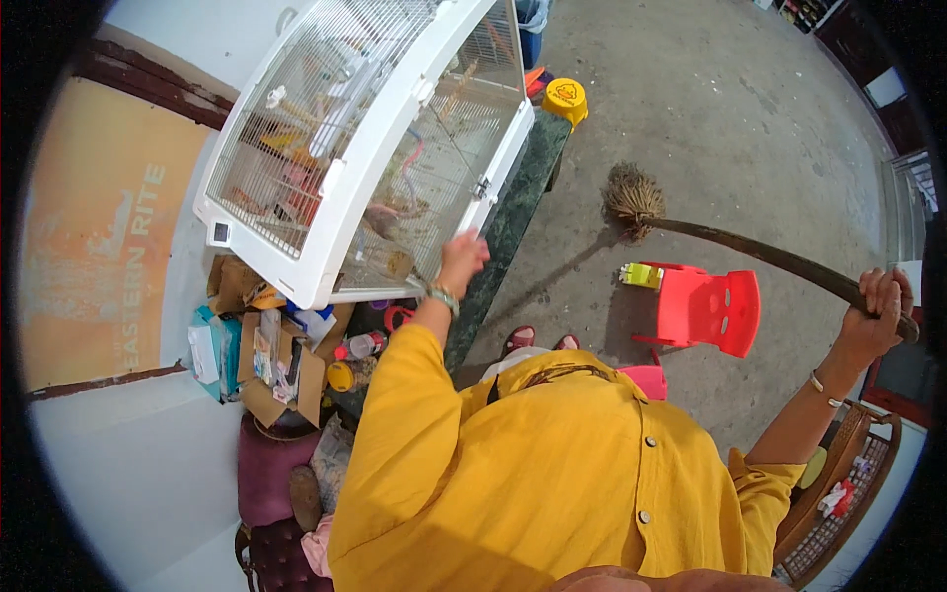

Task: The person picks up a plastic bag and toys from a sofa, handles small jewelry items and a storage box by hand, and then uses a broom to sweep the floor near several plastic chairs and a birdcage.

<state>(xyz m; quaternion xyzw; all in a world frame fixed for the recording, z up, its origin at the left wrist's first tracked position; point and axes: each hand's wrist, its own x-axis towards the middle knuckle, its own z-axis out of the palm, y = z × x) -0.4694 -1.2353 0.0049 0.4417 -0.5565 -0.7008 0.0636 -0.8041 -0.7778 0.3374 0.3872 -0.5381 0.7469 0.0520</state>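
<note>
My left hand (462, 259) reaches out to the front panel of a large white wire birdcage (355, 138), its fingers touching the cage near the lower right corner; it holds nothing that I can see. The cage stands on a dark green bench (513, 222). My right hand (883, 306) is closed around the handle end of a long dark broom (750, 252), whose bristle head (631, 197) rests on the concrete floor ahead of me. I wear a yellow shirt, a bracelet on each wrist and reddish sandals.
A red plastic child's chair (705, 311) stands on the floor beside the broom. A yellow stool (565, 99) sits farther off. Cardboard boxes with bottles and clutter (281, 360) lie under the cage. A wicker chair (838, 493) is at my right.
</note>
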